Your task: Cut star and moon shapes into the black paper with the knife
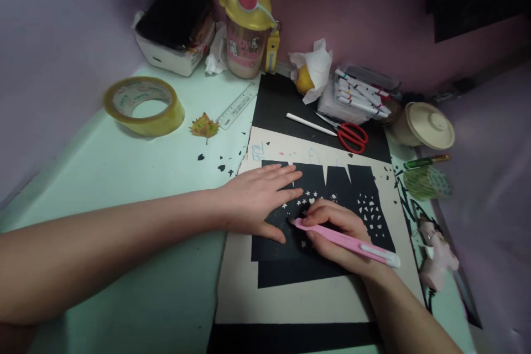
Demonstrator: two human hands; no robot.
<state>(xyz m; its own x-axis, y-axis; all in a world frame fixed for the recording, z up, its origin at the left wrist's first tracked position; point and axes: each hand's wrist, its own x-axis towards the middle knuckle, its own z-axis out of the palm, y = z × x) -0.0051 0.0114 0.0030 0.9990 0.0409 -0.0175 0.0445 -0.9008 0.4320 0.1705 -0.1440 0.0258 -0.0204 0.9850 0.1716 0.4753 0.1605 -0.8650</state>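
Note:
A sheet of black paper [274, 249] with star, heart and other small shapes cut through it lies on a white board [244, 301]. Spread flat across the sheet's left part, my left hand [259, 199] presses on it with fingers apart. My right hand [342, 235] is closed around a pink craft knife [342, 239], held like a pen. The knife's tip touches or hovers just above the paper, close to my left thumb; I cannot tell which. Another black sheet [290, 276] shows beneath the cut one.
Behind the board lie a white pen [311, 124] and red-handled scissors [352, 137]. A tape roll [143, 106], a leaf [204, 126] and a ruler [237, 105] are at left. A tumbler [246, 38] and markers [360, 94] stand at the back. A pink glue gun [438, 260] lies right.

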